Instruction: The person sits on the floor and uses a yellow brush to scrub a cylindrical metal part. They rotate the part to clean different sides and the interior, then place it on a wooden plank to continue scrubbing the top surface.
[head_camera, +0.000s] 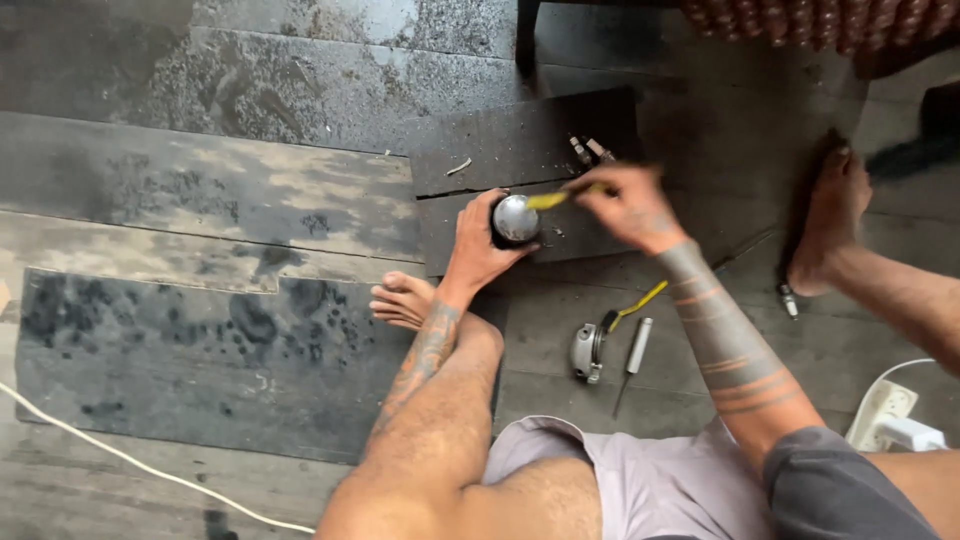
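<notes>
I sit on a dark wooden floor. My left hand (480, 240) grips a round metal part (515, 218) with a shiny domed top, holding it down on a dark board (500, 150). My right hand (625, 205) holds a thin yellow-handled tool (555, 198) whose end reaches the domed part; the hand is blurred by motion. My bare left foot (400, 300) lies just below the left wrist, and my right foot (830, 220) is stretched out at the right.
A round grey metal piece (585, 352), a yellow-handled brush (635, 305) and a screwdriver (635, 355) lie on the floor between my legs. Small plug-like parts (590, 150) rest on the board. A white power strip (890, 415) sits at the right, a white cable (130, 460) at the lower left.
</notes>
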